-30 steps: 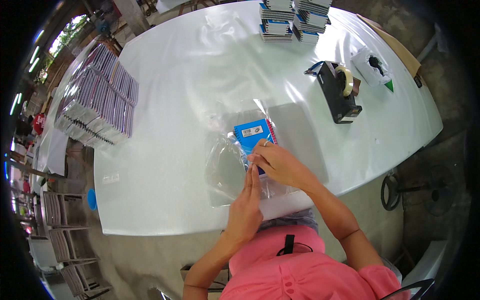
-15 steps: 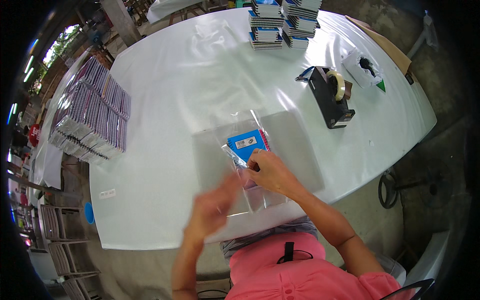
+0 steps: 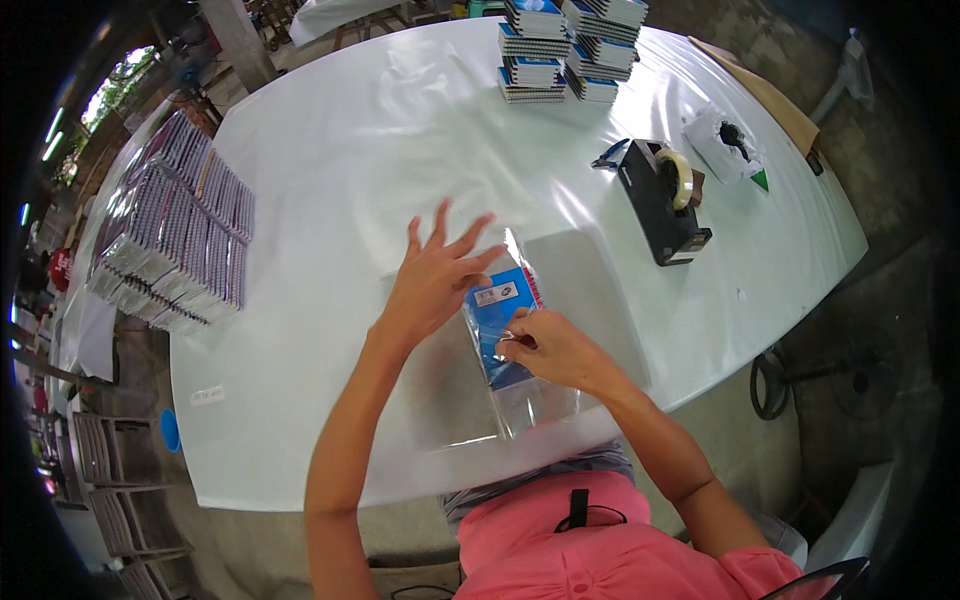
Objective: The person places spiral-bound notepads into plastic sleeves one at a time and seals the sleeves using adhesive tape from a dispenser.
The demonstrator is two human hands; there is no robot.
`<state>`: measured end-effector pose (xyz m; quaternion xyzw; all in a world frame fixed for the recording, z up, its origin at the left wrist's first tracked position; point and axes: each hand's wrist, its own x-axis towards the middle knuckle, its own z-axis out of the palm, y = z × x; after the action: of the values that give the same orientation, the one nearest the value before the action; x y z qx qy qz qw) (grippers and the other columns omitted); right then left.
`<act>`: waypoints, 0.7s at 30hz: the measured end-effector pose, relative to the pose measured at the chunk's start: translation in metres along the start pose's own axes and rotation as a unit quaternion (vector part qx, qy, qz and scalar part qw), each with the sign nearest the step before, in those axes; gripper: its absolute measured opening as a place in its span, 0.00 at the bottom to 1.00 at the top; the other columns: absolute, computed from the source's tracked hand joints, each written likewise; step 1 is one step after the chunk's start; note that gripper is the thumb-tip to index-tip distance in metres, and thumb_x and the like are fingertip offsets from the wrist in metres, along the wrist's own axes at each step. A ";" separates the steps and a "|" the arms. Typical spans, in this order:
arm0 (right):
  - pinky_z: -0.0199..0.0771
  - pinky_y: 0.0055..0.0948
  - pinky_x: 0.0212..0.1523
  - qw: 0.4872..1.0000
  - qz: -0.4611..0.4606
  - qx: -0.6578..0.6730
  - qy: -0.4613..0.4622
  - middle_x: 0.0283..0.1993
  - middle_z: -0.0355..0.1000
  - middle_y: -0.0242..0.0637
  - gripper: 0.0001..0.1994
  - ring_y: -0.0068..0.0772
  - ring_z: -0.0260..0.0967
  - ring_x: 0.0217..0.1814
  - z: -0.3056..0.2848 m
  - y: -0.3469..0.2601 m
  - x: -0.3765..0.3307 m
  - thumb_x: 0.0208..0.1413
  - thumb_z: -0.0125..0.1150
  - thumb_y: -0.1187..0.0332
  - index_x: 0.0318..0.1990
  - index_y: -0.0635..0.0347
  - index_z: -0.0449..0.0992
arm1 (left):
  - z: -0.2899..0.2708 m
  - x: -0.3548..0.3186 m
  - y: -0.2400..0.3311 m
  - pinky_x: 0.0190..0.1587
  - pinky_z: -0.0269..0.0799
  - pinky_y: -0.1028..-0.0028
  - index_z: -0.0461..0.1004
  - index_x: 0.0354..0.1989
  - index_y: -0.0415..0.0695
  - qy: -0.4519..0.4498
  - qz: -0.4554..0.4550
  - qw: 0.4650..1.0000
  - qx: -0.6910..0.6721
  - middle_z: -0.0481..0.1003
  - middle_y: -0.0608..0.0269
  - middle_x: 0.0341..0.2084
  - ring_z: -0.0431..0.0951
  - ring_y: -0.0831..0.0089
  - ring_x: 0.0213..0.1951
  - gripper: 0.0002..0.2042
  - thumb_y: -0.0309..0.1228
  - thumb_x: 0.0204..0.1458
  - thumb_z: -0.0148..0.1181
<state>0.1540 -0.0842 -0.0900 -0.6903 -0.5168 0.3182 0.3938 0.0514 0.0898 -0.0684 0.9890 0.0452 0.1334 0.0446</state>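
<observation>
In front of me on the table lies a blue spiral notebook [image 3: 489, 318] with a white label and a pink-red binding edge. Clear plastic wrap [image 3: 522, 408] covers it and extends past its near end. Spread fingers show my left hand [image 3: 440, 278] open; it hovers at the notebook's upper left corner. My right hand [image 3: 556, 347] is closed over the notebook's right side, thumb and fingertips pinched on a bit of the clear wrap. Part of the notebook is hidden behind that hand.
Stacks of spiral notebooks stand at the far edge [image 3: 533, 48] and a large block of wrapped ones [image 3: 175, 230] at the left. A black tape dispenser [image 3: 655, 205] and a white plastic bag [image 3: 715, 140] sit to the right. A grey translucent sheet [image 3: 590, 270] lies under the notebook.
My left hand has swung up and away from the near left of the notebook, its fingers spreading. The wrap now lies narrower along the notebook's left edge, and more blue cover shows.
</observation>
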 end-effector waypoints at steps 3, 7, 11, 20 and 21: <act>0.68 0.43 0.35 0.998 0.041 -0.041 0.017 0.33 0.72 0.49 0.13 0.52 0.70 0.33 0.002 -0.008 -0.004 0.48 0.67 0.65 0.25 0.70 0.75 | 0.010 -0.019 0.027 0.70 0.42 0.57 0.50 0.71 0.51 0.209 -0.213 0.930 -0.214 0.45 0.50 0.71 0.45 0.51 0.71 0.40 0.28 0.50 0.65; 0.66 0.39 0.32 0.994 0.061 -0.047 0.078 0.29 0.70 0.46 0.12 0.46 0.67 0.29 0.013 -0.012 -0.009 0.47 0.68 0.68 0.25 0.69 0.75 | 0.021 -0.042 0.069 0.67 0.50 0.62 0.43 0.72 0.43 0.232 -0.324 0.806 -0.438 0.46 0.46 0.70 0.48 0.57 0.71 0.44 0.37 0.52 0.65; 0.65 0.35 0.30 0.986 0.043 -0.094 0.129 0.26 0.68 0.44 0.11 0.39 0.66 0.25 0.019 -0.010 -0.007 0.44 0.70 0.71 0.24 0.69 0.74 | 0.034 -0.046 0.083 0.66 0.50 0.68 0.34 0.71 0.36 0.140 -0.374 0.717 -0.572 0.48 0.39 0.68 0.51 0.60 0.69 0.42 0.32 0.57 0.59; 0.66 0.42 0.34 0.993 0.070 -0.046 0.087 0.29 0.71 0.46 0.14 0.49 0.69 0.32 0.012 -0.018 -0.008 0.47 0.69 0.64 0.23 0.67 0.75 | 0.032 -0.054 0.079 0.61 0.59 0.71 0.37 0.72 0.42 0.189 -0.407 0.729 -0.517 0.50 0.41 0.69 0.61 0.64 0.63 0.35 0.22 0.59 0.47; 0.66 0.42 0.34 0.993 0.070 -0.046 0.088 0.29 0.71 0.46 0.14 0.49 0.69 0.32 0.012 -0.017 -0.009 0.47 0.69 0.64 0.23 0.67 0.75 | 0.028 -0.057 0.075 0.65 0.54 0.70 0.38 0.73 0.45 0.162 -0.412 0.732 -0.518 0.47 0.41 0.69 0.52 0.64 0.69 0.35 0.20 0.58 0.46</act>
<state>0.1335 -0.0875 -0.0808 -0.7674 -0.4447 0.2593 0.3822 0.0098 0.0073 -0.1021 0.6606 0.3784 0.2626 0.5928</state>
